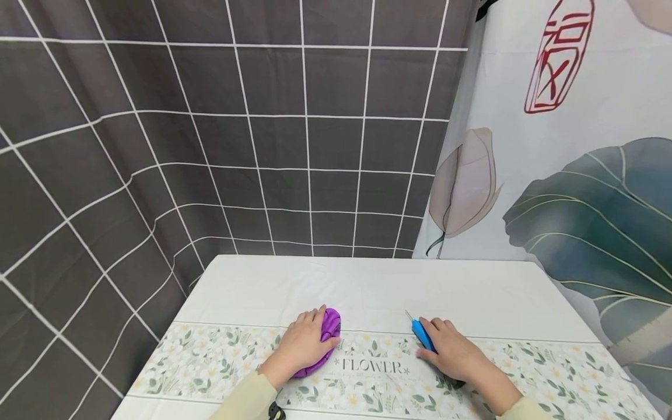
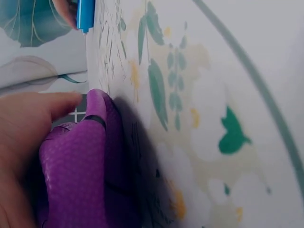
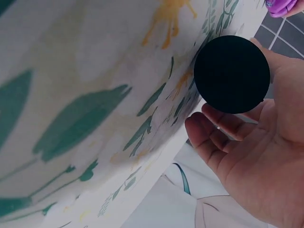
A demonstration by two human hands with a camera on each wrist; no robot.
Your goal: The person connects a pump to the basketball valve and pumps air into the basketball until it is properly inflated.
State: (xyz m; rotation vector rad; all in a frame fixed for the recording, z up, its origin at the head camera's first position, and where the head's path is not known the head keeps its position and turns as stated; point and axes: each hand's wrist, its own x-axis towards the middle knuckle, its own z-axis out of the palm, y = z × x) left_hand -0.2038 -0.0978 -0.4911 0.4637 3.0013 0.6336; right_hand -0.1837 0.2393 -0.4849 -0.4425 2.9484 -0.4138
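A limp purple ball (image 1: pixel 332 324) with black seam lines lies folded on the table, left of the printed word. My left hand (image 1: pixel 300 346) holds it from above, thumb along its right side and fingers over its far edge. In the left wrist view the ball's pebbled skin (image 2: pixel 76 166) bulges beside the thumb; the other fingers are hidden. To the right, my right hand (image 1: pixel 452 352) grips a blue ball pump (image 1: pixel 423 335) with a thin needle pointing away from me. Its round black end (image 3: pixel 232 74) faces the right wrist camera, with fingers curled below it.
A white tablecloth (image 1: pixel 367 286) with a floral band covers the table. Behind stands a dark grey curtain (image 1: pixel 336 140) with a white grid; at the right hangs a white leaf-printed curtain (image 1: pixel 504 233). A small black object (image 1: pixel 276 412) shows beside the left sleeve.
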